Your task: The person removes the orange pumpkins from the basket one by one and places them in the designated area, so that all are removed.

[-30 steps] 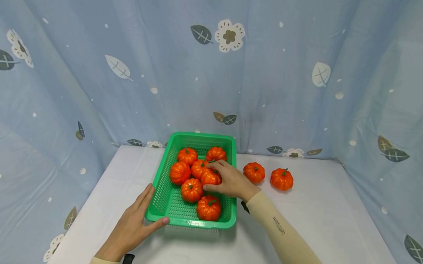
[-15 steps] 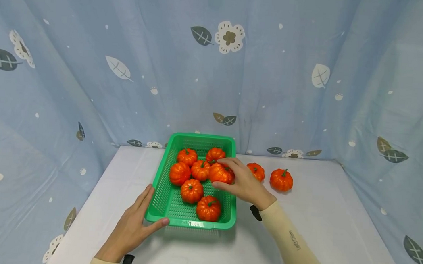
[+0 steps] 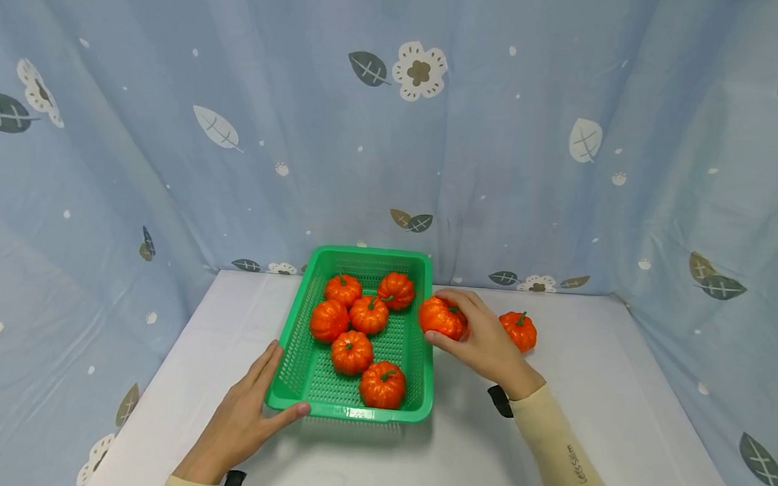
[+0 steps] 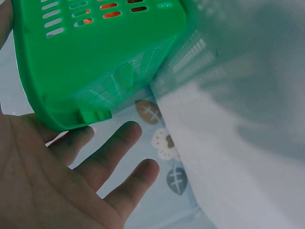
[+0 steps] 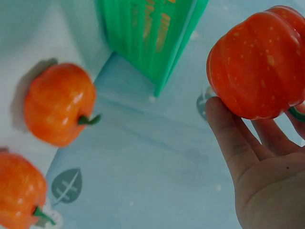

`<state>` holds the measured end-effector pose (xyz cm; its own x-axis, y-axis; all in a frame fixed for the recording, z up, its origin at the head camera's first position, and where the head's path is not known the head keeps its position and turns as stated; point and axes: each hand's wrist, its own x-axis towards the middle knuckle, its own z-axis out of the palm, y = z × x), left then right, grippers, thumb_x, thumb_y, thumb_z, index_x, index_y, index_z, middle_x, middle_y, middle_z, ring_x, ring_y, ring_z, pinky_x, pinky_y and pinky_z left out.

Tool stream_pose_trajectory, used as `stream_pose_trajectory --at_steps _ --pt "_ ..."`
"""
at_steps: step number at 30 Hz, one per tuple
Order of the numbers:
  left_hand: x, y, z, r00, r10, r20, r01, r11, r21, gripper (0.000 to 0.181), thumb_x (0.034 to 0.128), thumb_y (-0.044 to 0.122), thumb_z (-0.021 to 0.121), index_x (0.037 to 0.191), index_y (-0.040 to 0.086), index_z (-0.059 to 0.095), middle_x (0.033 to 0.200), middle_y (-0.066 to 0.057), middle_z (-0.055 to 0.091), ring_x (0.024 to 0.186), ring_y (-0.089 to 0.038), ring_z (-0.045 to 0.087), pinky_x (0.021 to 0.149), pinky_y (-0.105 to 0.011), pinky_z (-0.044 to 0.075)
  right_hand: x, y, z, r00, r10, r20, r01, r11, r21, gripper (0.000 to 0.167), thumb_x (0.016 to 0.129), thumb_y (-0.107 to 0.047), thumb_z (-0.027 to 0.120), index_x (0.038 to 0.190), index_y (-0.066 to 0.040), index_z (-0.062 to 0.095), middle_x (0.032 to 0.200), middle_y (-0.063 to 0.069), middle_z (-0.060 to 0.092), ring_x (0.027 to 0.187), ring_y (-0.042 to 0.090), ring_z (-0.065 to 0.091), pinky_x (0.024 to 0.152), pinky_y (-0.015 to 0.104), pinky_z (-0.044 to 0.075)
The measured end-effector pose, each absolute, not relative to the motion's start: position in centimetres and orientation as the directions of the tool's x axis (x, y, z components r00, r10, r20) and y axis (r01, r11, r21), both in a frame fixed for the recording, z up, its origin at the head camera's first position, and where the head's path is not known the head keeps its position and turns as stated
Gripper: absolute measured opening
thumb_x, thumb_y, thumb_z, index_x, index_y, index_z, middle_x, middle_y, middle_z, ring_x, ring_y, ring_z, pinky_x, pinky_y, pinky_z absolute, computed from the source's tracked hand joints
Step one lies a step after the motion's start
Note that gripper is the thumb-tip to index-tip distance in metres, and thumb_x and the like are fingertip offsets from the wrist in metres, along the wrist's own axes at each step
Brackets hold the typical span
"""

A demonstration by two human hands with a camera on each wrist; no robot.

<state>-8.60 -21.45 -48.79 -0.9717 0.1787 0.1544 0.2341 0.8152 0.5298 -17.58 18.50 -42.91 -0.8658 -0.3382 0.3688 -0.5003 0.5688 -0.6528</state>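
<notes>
A green plastic basket (image 3: 352,412) stands on the white table with several small orange pumpkins (image 3: 352,353) inside. My right hand (image 3: 492,351) grips another pumpkin (image 3: 441,317) by its stem side, just beyond the basket's right rim. In the right wrist view this speckled pumpkin (image 5: 257,67) is raised between thumb and fingers. My left hand (image 3: 234,423) touches the basket's near left corner, thumb by the front rim, fingers along the side. The left wrist view shows those fingers (image 4: 112,155) extended, the basket's corner (image 4: 62,109) against the hand.
Two loose pumpkins lie on the table right of the basket. The right wrist view shows both, a nearer pumpkin (image 5: 59,105) and a lower one (image 5: 19,191); my right hand hides one in the head view. A blue patterned curtain (image 3: 487,167) surrounds the table (image 3: 586,404).
My right hand has lifted the pumpkin from the basket and carried it right, past the rim. The left hand and the basket have stayed in place.
</notes>
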Motion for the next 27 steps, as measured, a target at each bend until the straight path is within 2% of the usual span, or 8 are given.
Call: stream_pose_trajectory --at_steps 5,9,17,27 --pt "-8.6 -21.5 -48.9 -0.973 0.175 0.151 0.229 0.813 0.535 0.103 0.0882 0.059 0.072 0.163 0.011 0.02 0.168 -0.008 0.018 0.143 -0.043 0.036 0.106 -0.064 0.039 -17.1 20.7 -43.1 -0.88 -0.275 0.387 -0.471 0.607 -0.64 0.068 0.087 -0.046 0.08 0.143 -0.018 0.055 0.144 0.0 0.05 0.124 0.023 0.053 0.091 0.047 0.056" --pt "-8.7 -21.7 -49.1 -0.974 0.172 0.148 0.225 0.814 0.536 0.104 0.0876 0.059 0.073 0.163 0.012 0.02 0.168 -0.008 0.018 0.144 -0.042 0.036 0.106 -0.063 0.039 -16.9 22.9 -43.1 -0.879 -0.22 0.422 -0.457 0.639 -0.618 0.067 0.087 -0.037 0.082 0.143 -0.014 0.054 0.144 0.006 0.051 0.125 0.029 0.053 0.093 0.055 0.054" --pt "-8.7 -21.6 -49.1 -0.973 0.17 0.154 0.227 0.817 0.53 0.104 0.0875 0.062 0.071 0.164 0.013 0.019 0.168 -0.01 0.018 0.143 -0.044 0.036 0.105 -0.065 0.039 -16.4 27.5 -43.8 -0.896 -0.094 0.435 -0.369 0.702 -0.61 0.07 0.086 -0.027 0.084 0.145 -0.009 0.05 0.144 0.014 0.049 0.126 0.036 0.05 0.096 0.064 0.048" --pt "-8.8 -21.4 -49.1 -0.974 0.164 0.154 0.222 0.818 0.53 0.103 0.0876 0.059 0.072 0.164 0.013 0.02 0.168 -0.009 0.018 0.143 -0.042 0.036 0.106 -0.063 0.038 -16.2 32.0 -46.0 -0.922 0.026 0.385 -0.237 0.75 -0.617 0.079 0.089 -0.035 0.08 0.151 -0.004 0.042 0.146 0.024 0.045 0.127 0.045 0.046 0.099 0.067 0.042"
